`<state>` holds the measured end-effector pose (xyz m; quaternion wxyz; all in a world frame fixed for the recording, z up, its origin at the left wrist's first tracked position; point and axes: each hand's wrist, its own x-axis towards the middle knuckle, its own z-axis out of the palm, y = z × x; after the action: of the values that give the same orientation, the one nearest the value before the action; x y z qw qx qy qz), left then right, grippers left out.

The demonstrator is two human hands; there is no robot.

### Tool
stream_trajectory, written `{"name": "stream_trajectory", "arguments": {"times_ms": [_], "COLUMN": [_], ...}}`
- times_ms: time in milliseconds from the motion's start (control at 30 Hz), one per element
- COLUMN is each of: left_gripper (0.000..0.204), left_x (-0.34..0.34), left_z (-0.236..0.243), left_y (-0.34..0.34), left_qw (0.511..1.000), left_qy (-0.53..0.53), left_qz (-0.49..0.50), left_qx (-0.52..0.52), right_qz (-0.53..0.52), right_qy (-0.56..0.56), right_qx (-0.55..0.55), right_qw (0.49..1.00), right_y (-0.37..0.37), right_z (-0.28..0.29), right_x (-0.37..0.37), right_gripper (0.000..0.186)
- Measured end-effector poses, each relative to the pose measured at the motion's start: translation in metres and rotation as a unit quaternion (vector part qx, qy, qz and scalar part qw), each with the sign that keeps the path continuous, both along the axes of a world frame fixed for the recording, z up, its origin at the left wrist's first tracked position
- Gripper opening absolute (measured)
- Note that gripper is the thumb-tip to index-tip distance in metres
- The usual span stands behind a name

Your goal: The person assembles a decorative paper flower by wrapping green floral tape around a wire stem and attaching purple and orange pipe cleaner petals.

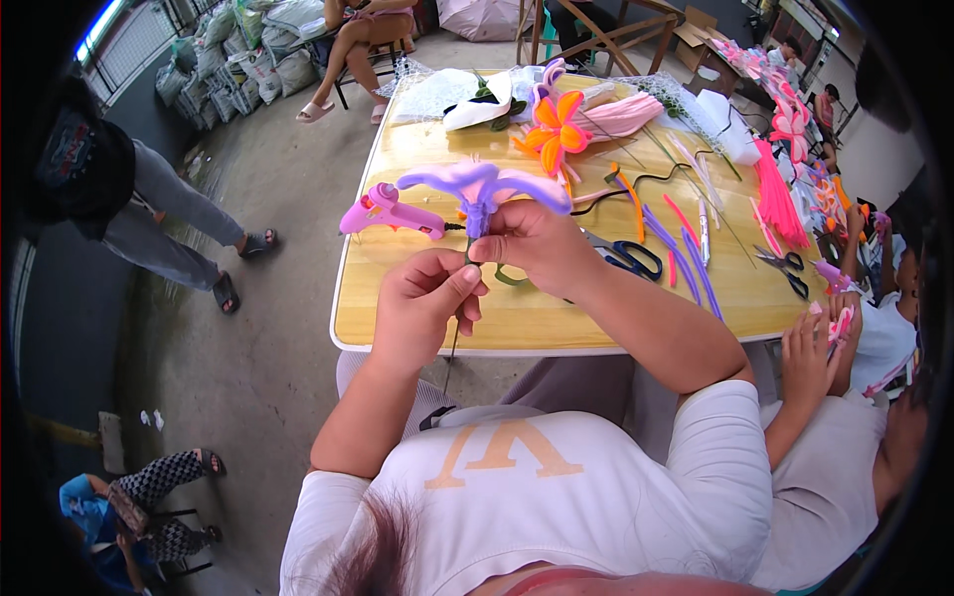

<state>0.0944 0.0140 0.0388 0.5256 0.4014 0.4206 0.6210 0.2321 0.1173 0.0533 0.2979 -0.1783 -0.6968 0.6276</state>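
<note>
A purple and pale pink fuzzy flower, which looks made of pipe cleaners, stands upright over the table's near left part. My left hand is closed in a pinch on its thin stem, which runs down below the fingers. Just under the bloom, my right hand pinches the stem top, its fingertips close to the left ones. A green strip, seemingly tape, curls out beside the fingers. Behind the flower lies a pink glue gun. Dark-handled scissors rest right of my right hand.
On the wooden-topped table lie purple pipe cleaners, a white pen, an orange flower, pink bundles and second scissors. A co-worker's hands are at the right. Another person stands at left.
</note>
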Motion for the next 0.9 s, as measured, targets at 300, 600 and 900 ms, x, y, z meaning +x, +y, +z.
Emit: {"name": "stream_trajectory", "arguments": {"times_ms": [300, 600, 900], "left_gripper": [0.018, 0.02, 0.021], "left_x": [-0.015, 0.002, -0.021], "left_z": [-0.001, 0.009, -0.002], "left_y": [0.0, -0.003, 0.003], "left_qw": [0.967, 0.99, 0.937], "left_qy": [-0.173, -0.103, -0.247], "left_qz": [-0.182, -0.088, -0.235], "left_qx": [-0.04, -0.043, -0.075], "right_qz": [0.105, 0.07, 0.092], "right_qy": [0.053, 0.091, 0.04], "right_qx": [-0.064, -0.097, -0.081], "right_qw": [0.991, 0.989, 0.992], "right_y": [-0.002, -0.002, 0.005], "right_z": [0.007, 0.002, 0.003], "right_x": [0.004, 0.004, 0.006], "right_gripper": [0.016, 0.018, 0.022]}}
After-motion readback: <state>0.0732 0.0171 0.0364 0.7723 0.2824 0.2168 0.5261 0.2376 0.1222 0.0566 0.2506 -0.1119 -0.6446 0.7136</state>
